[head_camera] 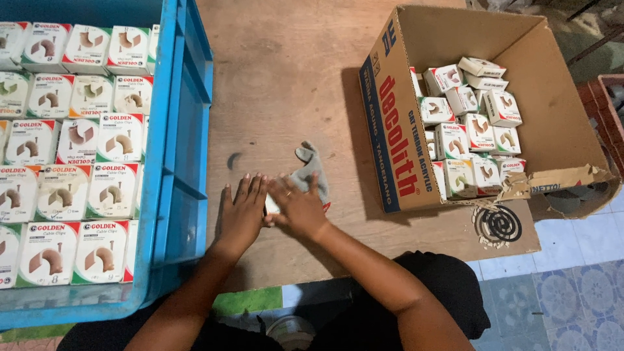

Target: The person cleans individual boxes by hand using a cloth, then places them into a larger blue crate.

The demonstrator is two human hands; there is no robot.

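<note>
Blue plastic crate (185, 130) on your left is packed with small white boxes (78, 140) in neat rows, faces up, each with a red or green band and a picture of a clip. Open cardboard carton (396, 123) on your right lies tipped toward you, holding the same kind of small boxes in a loose heap (471, 133), some upright, some on their sides; its near flap (559, 182) is torn. Both containers sit on a bare brown wooden tabletop (286, 78). A dark spiral coil (499, 224) lies on the table's near right corner, just beside the carton, with crumbs around it. Past the table edge you can see pale patterned floor tiles (578, 292) on the right and a strip of green (250, 300) below the edge. A reddish crate (608, 97) shows at the far right, cut off by the frame. Your hands meet at the middle of the table between crate and carton. Left hand (242, 211) is flat, fingers spread and extended, palm down, pressing against one small white box (272, 206) that is mostly hidden between the hands. Right hand (298, 207) is curled loosely over that box from the other side, fingers touching the left hand's. A grey cloth (312, 170) lies on the table just beyond your right hand, touching the fingers; can't tell whether you're gripping it.
</note>
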